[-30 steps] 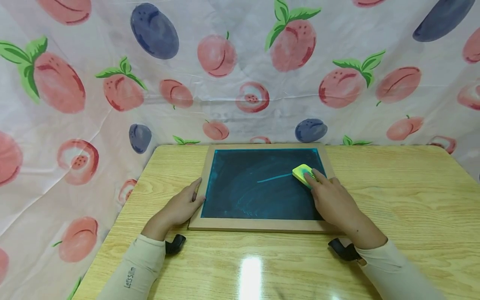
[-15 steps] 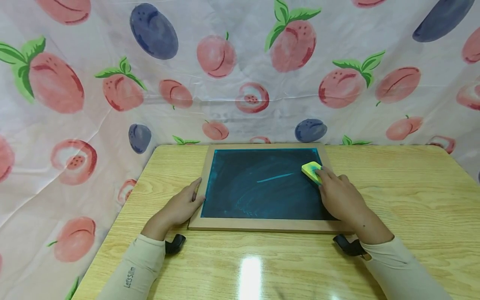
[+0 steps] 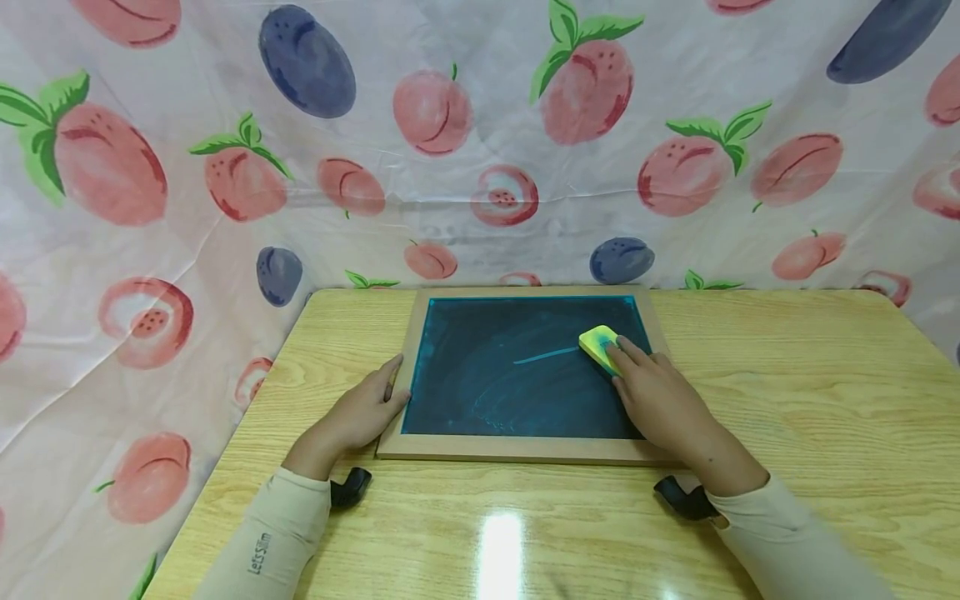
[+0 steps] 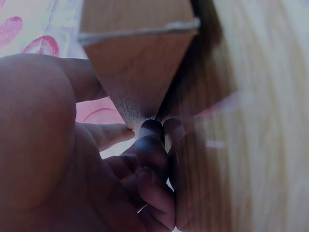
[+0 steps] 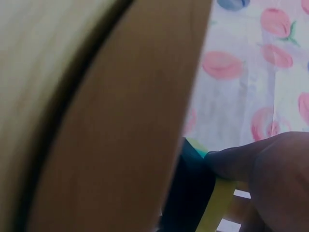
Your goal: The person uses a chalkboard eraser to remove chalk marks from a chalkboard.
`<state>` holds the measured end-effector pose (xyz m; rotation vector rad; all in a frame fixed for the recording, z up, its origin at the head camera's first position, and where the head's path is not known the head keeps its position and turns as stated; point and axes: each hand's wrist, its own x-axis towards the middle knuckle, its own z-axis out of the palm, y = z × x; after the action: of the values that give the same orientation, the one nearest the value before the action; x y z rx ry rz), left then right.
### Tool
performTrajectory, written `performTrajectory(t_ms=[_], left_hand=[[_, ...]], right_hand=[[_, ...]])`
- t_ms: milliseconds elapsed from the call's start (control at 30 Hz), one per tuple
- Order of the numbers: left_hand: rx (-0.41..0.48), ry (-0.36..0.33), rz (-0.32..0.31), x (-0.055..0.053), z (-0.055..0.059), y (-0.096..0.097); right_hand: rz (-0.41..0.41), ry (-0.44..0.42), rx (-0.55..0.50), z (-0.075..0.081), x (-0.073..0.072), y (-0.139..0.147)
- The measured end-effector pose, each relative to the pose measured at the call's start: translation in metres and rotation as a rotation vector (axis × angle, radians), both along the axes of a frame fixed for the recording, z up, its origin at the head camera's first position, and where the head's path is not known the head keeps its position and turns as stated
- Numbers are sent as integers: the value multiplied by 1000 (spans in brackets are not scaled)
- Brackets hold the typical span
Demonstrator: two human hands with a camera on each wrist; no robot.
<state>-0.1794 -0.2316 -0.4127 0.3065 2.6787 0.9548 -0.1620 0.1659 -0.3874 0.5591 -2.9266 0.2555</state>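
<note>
A chalkboard [image 3: 480,383] with a pale wooden frame lies on the table, bearing a blue chalk line [image 3: 546,356] and faint smears. The right hand [image 3: 660,400] grips a yellow board eraser [image 3: 599,340] with a dark underside, on the board's right half. Blue dust marks the eraser's top, and its left edge meets the line's right end. In the right wrist view, fingers [image 5: 231,162] press against the eraser [image 5: 219,203]. At the left side of the frame, the left hand [image 3: 360,412] holds the edge, thumb over it; its other fingers [image 4: 152,150] curl beside the frame [image 4: 140,63].
The wood-grain table [image 3: 810,400] extends on both sides of the board. Behind it hangs a fruit-printed cloth [image 3: 465,200], which also covers the left side. Black wrist-worn pieces [image 3: 350,488] jut out from under both sleeves, near the board's front corners.
The right hand slid the eraser right, away from the chalk line, then back left until it meets the line's end again. The left hand and board stay put.
</note>
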Motion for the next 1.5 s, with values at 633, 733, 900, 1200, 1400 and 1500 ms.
performTrajectory(t_ms=[633,733,900,1200,1400,1500], left_hand=[[-52,20,-10,-3,0,1],[-67,31,-9,-3,0,1],[-68,30,-1,-3,1,2],[-58,22,8,-1,-1,2],[-89,36,12,-3,-1,3],[-70,33,2,-2,-2,2]], right_hand=[[255,68,88,-3,44,-63],[254,58,78,-3,46,-65],[239,19,34,-3,45,-62],[126,-3,21,-1,27,-50],[43,-34,11,2,12,-32],[43,-6,9,3,7,-22]])
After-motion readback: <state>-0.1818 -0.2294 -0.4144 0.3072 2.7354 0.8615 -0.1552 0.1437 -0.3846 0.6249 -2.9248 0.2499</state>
